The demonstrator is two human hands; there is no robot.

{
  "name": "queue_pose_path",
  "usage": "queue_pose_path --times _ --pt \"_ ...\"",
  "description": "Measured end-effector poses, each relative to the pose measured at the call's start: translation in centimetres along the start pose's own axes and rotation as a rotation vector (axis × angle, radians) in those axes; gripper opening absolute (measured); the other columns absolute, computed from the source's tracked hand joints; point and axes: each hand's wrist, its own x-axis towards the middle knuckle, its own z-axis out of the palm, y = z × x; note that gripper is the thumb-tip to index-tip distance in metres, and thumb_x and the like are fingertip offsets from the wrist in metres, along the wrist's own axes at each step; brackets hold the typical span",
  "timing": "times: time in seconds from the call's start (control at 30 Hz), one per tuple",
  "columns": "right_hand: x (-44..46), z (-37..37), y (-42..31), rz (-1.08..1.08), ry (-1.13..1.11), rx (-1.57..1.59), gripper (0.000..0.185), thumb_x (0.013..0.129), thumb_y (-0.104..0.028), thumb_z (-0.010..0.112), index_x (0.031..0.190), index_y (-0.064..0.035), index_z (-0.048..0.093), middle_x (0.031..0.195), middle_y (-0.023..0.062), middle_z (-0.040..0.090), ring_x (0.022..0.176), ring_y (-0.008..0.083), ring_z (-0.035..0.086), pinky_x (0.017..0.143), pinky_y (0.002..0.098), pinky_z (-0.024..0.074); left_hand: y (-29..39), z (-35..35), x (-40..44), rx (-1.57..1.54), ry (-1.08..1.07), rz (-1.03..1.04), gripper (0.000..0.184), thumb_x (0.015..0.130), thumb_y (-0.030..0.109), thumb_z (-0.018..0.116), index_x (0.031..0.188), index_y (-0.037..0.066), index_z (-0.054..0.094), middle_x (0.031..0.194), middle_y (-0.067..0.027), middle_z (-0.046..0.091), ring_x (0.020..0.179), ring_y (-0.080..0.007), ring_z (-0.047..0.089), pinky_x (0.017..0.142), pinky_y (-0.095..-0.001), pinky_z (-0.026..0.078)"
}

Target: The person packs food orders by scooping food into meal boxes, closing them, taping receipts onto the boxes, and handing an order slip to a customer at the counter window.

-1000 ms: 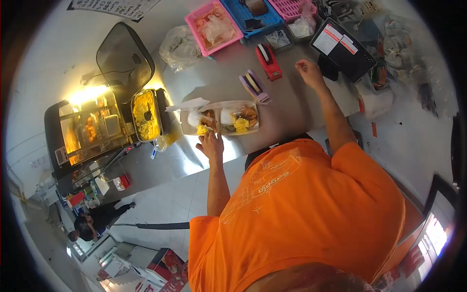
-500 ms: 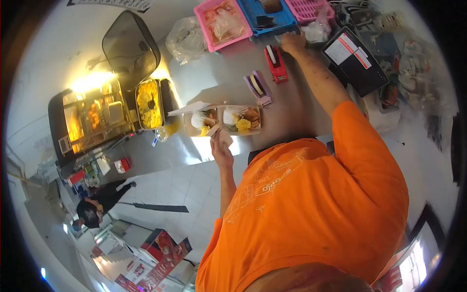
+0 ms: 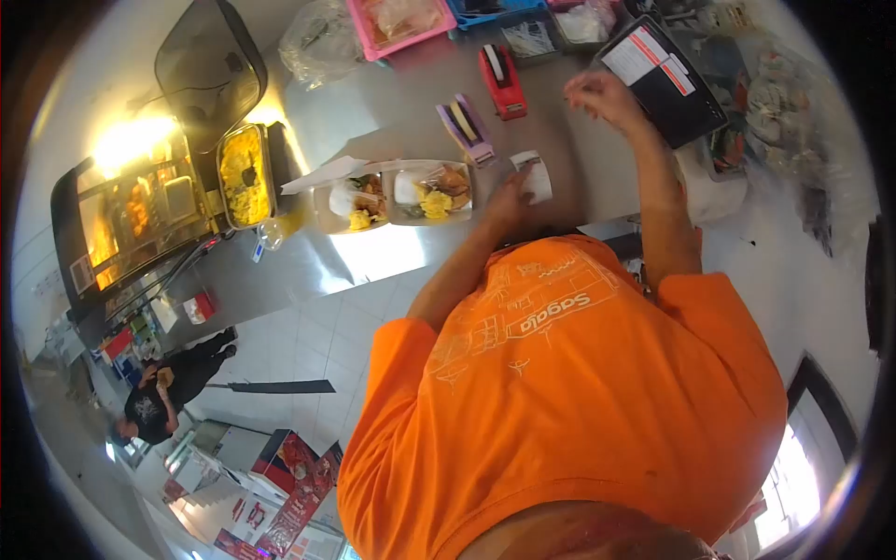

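Observation:
My left hand (image 3: 505,207) is at the counter's near edge, its fingers on a small white paper slip (image 3: 539,185). To its left stand two open paper meal boxes (image 3: 322,213) side by side, with white rice, yellow pieces and browned food inside. My right hand (image 3: 611,101) is above the counter with bent fingers drawn together; anything in them is too small to make out. Between and beyond my hands are a red tape dispenser (image 3: 504,86) and a purple tape dispenser (image 3: 465,131). A black device with white-and-red labels (image 3: 667,84) is just right of my right hand.
Along the back are a pink basket (image 3: 397,28), a blue basket (image 3: 485,11) and a dark tray of small clear packs (image 3: 529,39). At left stand a metal pan of yellow food (image 3: 245,177) and a lit warmer (image 3: 140,219). Another person (image 3: 163,397) stands beyond.
My left hand has moved right from the meal boxes with the paper slip. My right hand has come back from the small tray toward me. The whole view has shifted slightly.

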Motion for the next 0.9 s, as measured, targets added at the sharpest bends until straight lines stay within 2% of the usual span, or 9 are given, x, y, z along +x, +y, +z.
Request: queue_pose_path --times 0.13,0.2,0.3,0.33,0.43,0.53,0.63,0.73,0.9 --pt "-7.6 7.1 6.2 0.074 0.071 0.025 0.013 0.095 -0.016 0.067 0.102 -0.0048 0.071 0.099 0.0033 0.071 0.081 0.0081 0.066 0.064 0.0234 0.0506 0.4 0.4 0.5 0.255 -0.029 -0.224 0.068 0.09 0.032 0.071 0.151 0.025 0.043 0.149 -0.0213 0.045 0.114 -0.0422 0.063 0.092 -0.0518 0.054" --pt "-10.0 10.0 10.5 0.237 0.006 0.275 0.014 0.098 -0.014 0.063 0.105 -0.0036 0.069 0.1 0.0053 0.072 0.085 0.011 0.066 0.072 0.0255 0.0527 0.6 0.5 -0.5 0.309 0.049 -0.251 0.066 0.086 0.039 0.075 0.146 0.026 0.05 0.153 -0.0199 0.037 0.114 -0.0417 0.064 0.086 -0.0521 0.057" --pt "-13.0 14.9 13.7 -0.008 0.139 0.1 0.022 0.098 -0.02 0.062 0.108 -0.0012 0.065 0.094 0.0099 0.072 0.084 0.0174 0.067 0.077 0.0317 0.0528 -0.1 0.9 -1.9 0.321 0.209 -0.121 0.066 0.081 0.038 0.079 0.141 0.024 0.055 0.149 -0.0205 0.038 0.107 -0.0436 0.066 0.083 -0.0513 0.058" --pt "-13.3 15.8 14.7 -0.145 0.118 -0.051 0.022 0.098 -0.02 0.06 0.11 -0.0013 0.063 0.093 0.0138 0.071 0.081 0.0257 0.068 0.075 0.0361 0.0521 0.0 0.8 -2.2 0.327 0.159 -0.156 0.066 0.082 0.038 0.079 0.142 0.024 0.055 0.152 -0.0213 0.032 0.113 -0.0437 0.064 0.085 -0.0512 0.058" --pt "-13.8 16.2 12.6 -0.054 -0.09 -0.26 0.018 0.094 -0.018 0.063 0.106 -0.0043 0.063 0.091 0.015 0.069 0.08 0.032 0.067 0.073 0.0392 0.0511 0.1 0.3 -2.6 0.33 0.114 -0.174 0.07 0.081 0.038 0.08 0.144 0.025 0.053 0.155 -0.0219 0.028 0.119 -0.0449 0.061 0.087 -0.0511 0.058" --pt "-13.0 16.0 12.2 -0.176 -0.104 -0.341 0.017 0.092 -0.019 0.065 0.102 -0.0069 0.062 0.089 0.0158 0.067 0.083 0.0359 0.066 0.072 0.0427 0.0507 -0.2 0.6 -2.6 0.372 0.135 -0.142 0.073 0.081 0.039 0.08 0.147 0.027 0.052 0.157 -0.0225 0.025 0.122 -0.0453 0.059 0.091 -0.0505 0.057" --pt "-12.0 16.1 13.4 -0.417 0.142 -0.431 0.017 0.09 -0.018 0.066 0.099 -0.0046 0.061 0.086 0.0153 0.067 0.082 0.0356 0.066 0.071 0.0411 0.0505 0.1 0.1 -3.0 0.37 0.128 -0.092 0.076 0.08 0.038 0.081 0.148 0.028 0.051 0.159 -0.023 0.023 0.126 -0.0455 0.056 0.094 -0.0496 0.057" --pt "-13.2 15.6 11.5 -0.463 -0.133 -0.539 0.017 0.088 -0.02 0.068 0.097 -0.0084 0.059 0.086 0.0113 0.067 0.083 0.034 0.066 0.073 0.0453 0.0491 0.1 0.3 -3.1 0.317 0.112 -0.153 0.077 0.078 0.036 0.083 0.148 0.029 0.051 0.159 -0.023 0.022 0.128 -0.0455 0.055 0.095 -0.0493 0.056" --pt "-13.9 14.1 10.0 -0.334 -0.105 -0.784 0.013 0.087 -0.017 0.066 0.097 -0.011 0.059 0.09 0.0064 0.069 0.086 0.0302 0.067 0.081 0.0456 0.0447 -0.2 0.7 -3.3 0.334 0.14 -0.128 0.078 0.077 0.033 0.084 0.148 0.029 0.052 0.16 -0.0229 0.021 0.126 -0.0443 0.057 0.094 -0.0489 0.056"
